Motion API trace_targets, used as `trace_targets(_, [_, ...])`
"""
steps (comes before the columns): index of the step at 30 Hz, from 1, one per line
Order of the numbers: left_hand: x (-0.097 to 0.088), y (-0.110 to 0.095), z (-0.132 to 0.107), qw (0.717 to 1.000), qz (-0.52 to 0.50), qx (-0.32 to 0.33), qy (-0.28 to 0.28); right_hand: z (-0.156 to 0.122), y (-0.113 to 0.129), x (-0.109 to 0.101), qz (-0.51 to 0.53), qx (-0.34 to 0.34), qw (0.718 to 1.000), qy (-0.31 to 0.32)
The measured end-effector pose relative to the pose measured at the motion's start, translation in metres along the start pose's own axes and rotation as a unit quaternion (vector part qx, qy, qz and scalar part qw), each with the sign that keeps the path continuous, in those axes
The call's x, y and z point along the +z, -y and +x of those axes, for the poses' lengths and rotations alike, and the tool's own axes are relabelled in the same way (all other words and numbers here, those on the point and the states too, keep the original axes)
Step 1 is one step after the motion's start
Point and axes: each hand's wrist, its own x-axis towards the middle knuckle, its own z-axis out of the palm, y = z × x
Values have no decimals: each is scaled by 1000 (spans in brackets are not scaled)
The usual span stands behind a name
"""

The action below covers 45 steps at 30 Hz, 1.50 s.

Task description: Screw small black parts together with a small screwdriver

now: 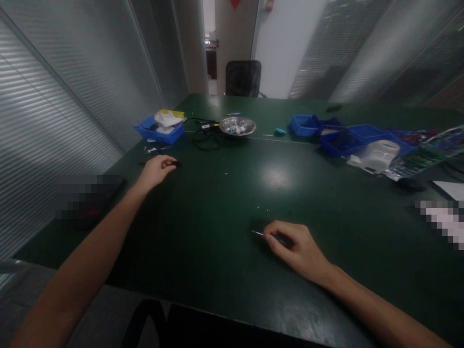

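Note:
My left hand (155, 169) reaches out over the left side of the table, its fingers pinched on a small black piece (176, 164) whose kind is too blurred to tell. Nearer to me, at the right of centre, my right hand (295, 246) is closed around a small screwdriver (257, 233). Its thin metal shaft points left out of the fingertips, and the dark handle is mostly hidden in the palm. The two hands are well apart. Tiny white bits (263, 209) lie on the table just beyond my right hand.
On the green table (203, 232) stand a blue bin (163, 133) with white packaging, a metal bowl (237, 126) with small white parts, and a black cable (206, 140). Blue trays (340, 140), a white plastic piece (379, 154) and bagged wires line the right. A chair (242, 78) stands beyond.

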Motion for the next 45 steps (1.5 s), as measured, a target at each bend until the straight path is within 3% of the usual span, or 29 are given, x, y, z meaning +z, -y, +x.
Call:
trace_targets(6, [-14,11,-4,986,95,-120,-58,0,3,0,2,-1,1000,4])
trace_targets(14, [-27,16,-3,972,98,-212,24,1,6,-1,4,-4,1000,2])
trace_targets(19, [-33,12,-7,977,110,-185,10,1,6,-1,7,-1,1000,0])
trace_targets(24, [-37,18,-8,976,108,-174,70,0,2,0,-1,-5,1000,11])
trace_targets(30, [-32,21,-6,975,106,-178,76,0,1,1,-12,-7,1000,9])
trace_targets(32, [-33,13,-7,977,110,-175,59,0,1,0,-9,-5,1000,9])
trace_targets(38, [-36,-19,-14,988,29,-126,-85,0,2,-1,1,2,1000,14])
trace_targets(45, [-32,-25,-14,987,-82,-115,-71,0,3,-1,3,-4,1000,13])
